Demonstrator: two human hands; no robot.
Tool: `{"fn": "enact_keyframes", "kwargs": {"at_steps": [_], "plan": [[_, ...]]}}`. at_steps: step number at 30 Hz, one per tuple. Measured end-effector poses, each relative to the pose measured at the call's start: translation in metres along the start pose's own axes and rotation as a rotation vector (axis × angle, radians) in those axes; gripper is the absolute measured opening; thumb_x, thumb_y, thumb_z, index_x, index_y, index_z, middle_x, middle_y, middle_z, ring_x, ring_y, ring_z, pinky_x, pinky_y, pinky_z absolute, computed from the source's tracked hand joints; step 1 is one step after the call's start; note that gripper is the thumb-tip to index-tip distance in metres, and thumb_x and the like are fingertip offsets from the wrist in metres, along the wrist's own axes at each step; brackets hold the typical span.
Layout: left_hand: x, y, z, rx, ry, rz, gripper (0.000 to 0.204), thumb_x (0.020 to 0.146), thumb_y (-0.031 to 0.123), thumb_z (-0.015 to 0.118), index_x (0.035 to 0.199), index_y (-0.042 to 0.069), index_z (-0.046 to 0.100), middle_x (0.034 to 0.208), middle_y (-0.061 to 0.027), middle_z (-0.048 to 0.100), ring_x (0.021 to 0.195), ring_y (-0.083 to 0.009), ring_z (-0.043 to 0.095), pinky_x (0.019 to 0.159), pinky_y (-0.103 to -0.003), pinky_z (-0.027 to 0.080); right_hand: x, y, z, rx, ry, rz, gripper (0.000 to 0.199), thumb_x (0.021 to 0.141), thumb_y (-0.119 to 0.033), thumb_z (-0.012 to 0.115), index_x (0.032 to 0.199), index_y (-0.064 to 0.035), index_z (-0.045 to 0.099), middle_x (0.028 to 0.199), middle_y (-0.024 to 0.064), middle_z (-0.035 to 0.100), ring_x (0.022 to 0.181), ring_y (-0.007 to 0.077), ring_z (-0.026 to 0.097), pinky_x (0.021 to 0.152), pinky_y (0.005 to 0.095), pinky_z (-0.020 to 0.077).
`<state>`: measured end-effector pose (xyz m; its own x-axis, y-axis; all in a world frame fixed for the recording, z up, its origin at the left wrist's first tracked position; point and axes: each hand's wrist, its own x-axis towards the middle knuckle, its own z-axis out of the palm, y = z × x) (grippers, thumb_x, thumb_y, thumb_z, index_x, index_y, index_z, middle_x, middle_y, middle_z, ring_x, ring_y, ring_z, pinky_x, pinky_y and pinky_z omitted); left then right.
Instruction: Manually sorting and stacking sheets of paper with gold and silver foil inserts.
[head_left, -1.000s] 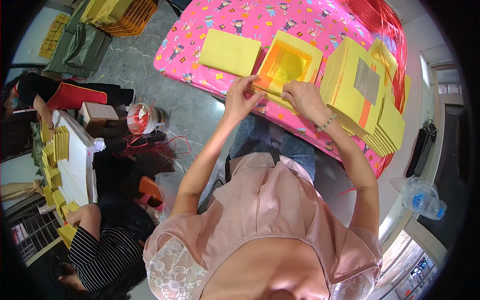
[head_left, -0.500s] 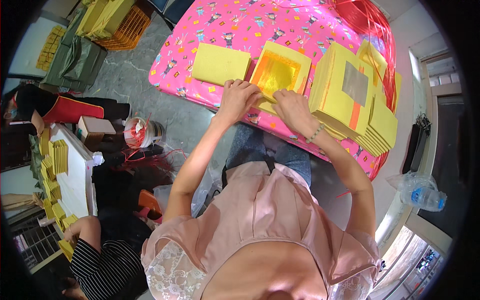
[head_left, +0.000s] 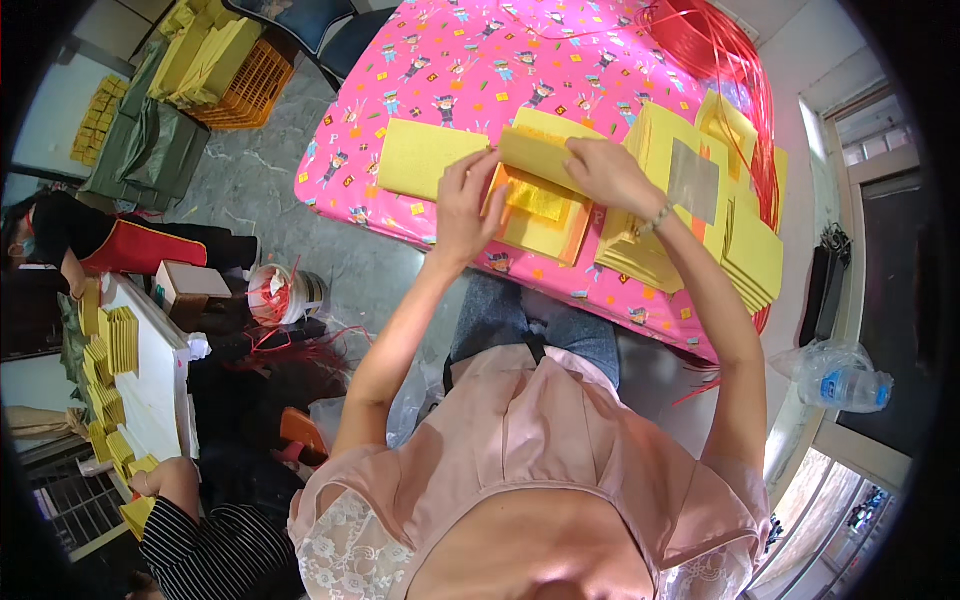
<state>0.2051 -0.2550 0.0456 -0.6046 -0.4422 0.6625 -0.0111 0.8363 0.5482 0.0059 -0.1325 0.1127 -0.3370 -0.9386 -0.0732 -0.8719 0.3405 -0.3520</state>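
Note:
Yellow joss paper (head_left: 545, 160) stands raised as a folded flap over the pile in front of me. My right hand (head_left: 615, 175), with a beaded bracelet at its wrist, pinches the flap's right side. At the flap's left end is my left hand (head_left: 468, 200), thumb apart from the fingers, fingertips by the corner. Below the flap shows a joss paper sheet (head_left: 545, 230) with a gold foil square and orange border. To the left lies a plain yellow folded stack (head_left: 425, 160). A thick stack of yellow paper (head_left: 650, 145) with a grey square stands right of my right hand.
The table has a pink patterned cover (head_left: 360, 95). Red plastic strapping (head_left: 715, 45) is coiled at its far right. On the floor stand a bucket (head_left: 290, 293) and an orange crate (head_left: 255, 85). Two people work at a white table (head_left: 150, 370) to the left.
The near edge of the joss paper, held low before, is now lifted and turned away from me, exposing a sheet below. My right hand has risen with it; my left thumb has spread.

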Motion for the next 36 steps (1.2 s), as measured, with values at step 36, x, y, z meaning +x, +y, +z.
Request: {"fn": "enact_keyframes", "kwargs": {"at_steps": [36], "plan": [[0.004,-0.004,0.089,0.295,-0.455,0.048,0.067,0.092,0.051,0.052,0.15,0.023,0.033,0.15,-0.0225,0.031,0.139,-0.0436,0.026,0.113,-0.057,0.02,0.121,0.096,0.039,0.036,-0.268,0.082,0.042,0.078,-0.024,0.068,0.115,-0.0034,0.064,0.102,0.0149,0.068,0.095,0.0301,0.065,0.082,0.0397,0.0507]]}}
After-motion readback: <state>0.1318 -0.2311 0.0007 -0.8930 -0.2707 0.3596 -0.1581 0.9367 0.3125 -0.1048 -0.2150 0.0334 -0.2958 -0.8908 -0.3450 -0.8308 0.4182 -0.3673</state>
